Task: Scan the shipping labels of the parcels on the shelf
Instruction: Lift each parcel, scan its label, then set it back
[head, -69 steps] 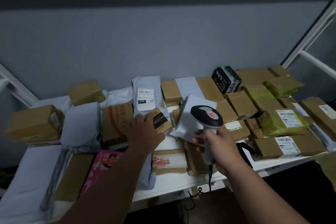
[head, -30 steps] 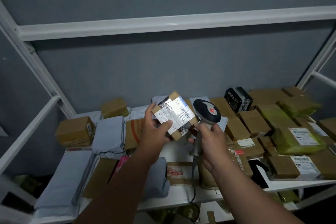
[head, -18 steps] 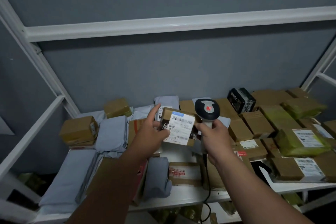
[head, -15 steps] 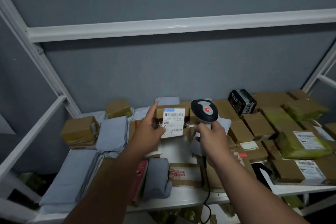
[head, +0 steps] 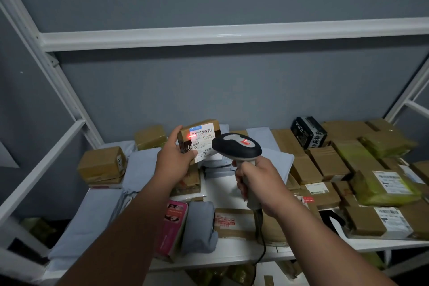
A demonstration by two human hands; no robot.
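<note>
I'm seeing my left hand gripping a small labelled box raised above the shelf, my right hand clenching the barcode scanner just beside it, seemingly apart.

We reached left hand into pile on shelf, picked out small brown box, lifted it clear of other parcels. We turned box over until white shipping label faced us. Right hand raised scanner from above pile to just right of box, head aimed at label. Red scan line appeared across barcode. Our view tilted up, upper rail came into sight
</note>
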